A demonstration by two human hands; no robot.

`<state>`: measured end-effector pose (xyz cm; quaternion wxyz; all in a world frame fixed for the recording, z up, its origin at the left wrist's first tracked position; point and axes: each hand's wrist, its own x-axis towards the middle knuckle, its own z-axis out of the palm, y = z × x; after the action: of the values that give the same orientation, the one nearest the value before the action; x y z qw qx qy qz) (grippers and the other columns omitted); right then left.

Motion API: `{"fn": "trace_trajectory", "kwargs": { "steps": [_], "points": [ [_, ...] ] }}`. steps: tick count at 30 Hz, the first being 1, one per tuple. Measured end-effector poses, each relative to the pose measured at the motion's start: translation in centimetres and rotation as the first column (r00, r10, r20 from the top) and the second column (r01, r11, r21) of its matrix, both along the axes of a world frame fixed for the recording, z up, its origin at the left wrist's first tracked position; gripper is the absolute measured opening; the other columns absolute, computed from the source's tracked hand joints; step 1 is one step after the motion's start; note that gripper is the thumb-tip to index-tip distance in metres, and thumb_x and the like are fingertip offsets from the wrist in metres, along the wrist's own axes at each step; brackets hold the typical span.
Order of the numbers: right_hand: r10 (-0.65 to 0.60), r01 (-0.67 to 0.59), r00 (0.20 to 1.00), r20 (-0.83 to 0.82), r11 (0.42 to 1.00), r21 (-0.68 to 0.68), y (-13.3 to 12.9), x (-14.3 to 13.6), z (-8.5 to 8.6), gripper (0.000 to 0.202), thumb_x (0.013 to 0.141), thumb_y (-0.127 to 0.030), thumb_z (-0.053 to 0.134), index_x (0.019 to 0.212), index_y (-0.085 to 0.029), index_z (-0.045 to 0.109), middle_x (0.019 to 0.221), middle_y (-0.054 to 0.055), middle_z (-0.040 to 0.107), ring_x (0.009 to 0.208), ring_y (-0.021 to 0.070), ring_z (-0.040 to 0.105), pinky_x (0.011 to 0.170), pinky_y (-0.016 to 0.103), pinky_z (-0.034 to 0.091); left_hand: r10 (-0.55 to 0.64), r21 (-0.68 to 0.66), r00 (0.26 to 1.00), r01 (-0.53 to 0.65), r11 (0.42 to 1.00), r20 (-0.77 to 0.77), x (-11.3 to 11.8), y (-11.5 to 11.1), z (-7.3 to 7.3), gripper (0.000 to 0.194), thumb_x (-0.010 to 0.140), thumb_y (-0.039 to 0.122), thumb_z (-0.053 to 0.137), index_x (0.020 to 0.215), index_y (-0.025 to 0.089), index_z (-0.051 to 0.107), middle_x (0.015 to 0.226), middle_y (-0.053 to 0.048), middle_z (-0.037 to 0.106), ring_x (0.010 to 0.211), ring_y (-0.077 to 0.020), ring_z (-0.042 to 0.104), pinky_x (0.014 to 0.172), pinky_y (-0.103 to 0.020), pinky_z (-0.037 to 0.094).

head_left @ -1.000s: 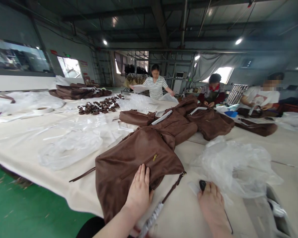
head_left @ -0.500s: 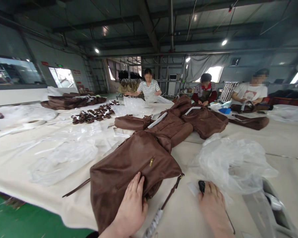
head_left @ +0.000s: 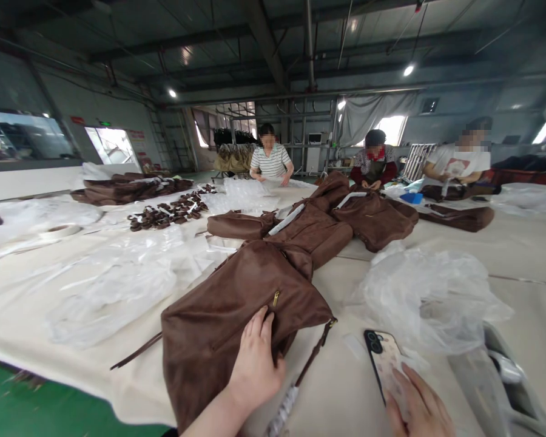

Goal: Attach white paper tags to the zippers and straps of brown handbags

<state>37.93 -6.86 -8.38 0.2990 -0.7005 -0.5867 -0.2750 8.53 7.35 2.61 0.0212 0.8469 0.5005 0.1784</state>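
the large, soft, dark-brown leather-like bag (head_left: 236,282) lies slumped on the cream-covered table (head_left: 341,391), a broad panel facing up with a small brass-coloured zip pull (head_left: 276,298) on it, and a slim brown strap (head_left: 317,352), its lower stretch wrapped in clear film, running from the right corner. apart from it on the right, the thin rectangular phone (head_left: 388,352) in a pale patterned case shows its back, black camera block at the far end, near end hidden.

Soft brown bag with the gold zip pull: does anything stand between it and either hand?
Nothing visible separates the left hand from the soft brown bag it rests on. Between bag and right hand lie the thin brown strap, then the pale patterned phone this hand touches.
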Motion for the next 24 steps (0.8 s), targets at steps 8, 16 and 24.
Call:
{"fn": "trace_trajectory", "kwargs": {
  "steps": [8, 16, 24],
  "points": [
    [0.121, -0.148, 0.952, -0.281, 0.986, -0.075, 2.3, -4.8, 3.9, 0.031, 0.093, -0.039, 0.045, 0.112, -0.02, 0.06, 0.126, 0.013, 0.061, 0.115, 0.0282, 0.058, 0.093, 0.044, 0.051, 0.15, 0.091, 0.98, -0.139, 0.986, -0.131, 3.2, 3.3, -0.7, 0.055, 0.086, 0.014, 0.046, 0.141, 0.011, 0.044, 0.138, -0.022, 0.043, 0.102, -0.0279, 0.063, 0.089, -0.041, 0.053],
    [-0.024, -0.052, 0.919, -0.394, 0.982, -0.182, -1.6, -0.4, 4.4, 0.031, 0.092, -0.031, 0.042, 0.105, -0.022, 0.069, 0.119, 0.01, 0.066, 0.109, 0.0259, 0.063, 0.092, 0.042, 0.053, -0.291, 0.35, 0.931, 0.354, 0.867, -0.221, -3.7, 5.2, 2.2, 0.056, 0.086, 0.003, 0.035, 0.135, 0.024, 0.054, 0.113, -0.011, 0.061, 0.095, -0.0212, 0.064, 0.088, -0.034, 0.055],
    [-0.233, 0.104, 0.938, -0.255, 0.894, -0.436, -0.7, 4.5, 3.5, 0.042, 0.087, -0.018, 0.038, 0.121, -0.018, 0.064, 0.12, 0.009, 0.068, 0.105, 0.0244, 0.065, 0.091, 0.038, 0.051, -0.657, 0.111, 0.579, 0.785, 0.61, -0.483, -6.0, 0.7, 2.7, 0.062, 0.085, 0.005, 0.042, 0.144, 0.026, 0.043, 0.114, -0.007, 0.069, 0.09, -0.0208, 0.062, 0.074, -0.03, 0.051]
  ]
}}
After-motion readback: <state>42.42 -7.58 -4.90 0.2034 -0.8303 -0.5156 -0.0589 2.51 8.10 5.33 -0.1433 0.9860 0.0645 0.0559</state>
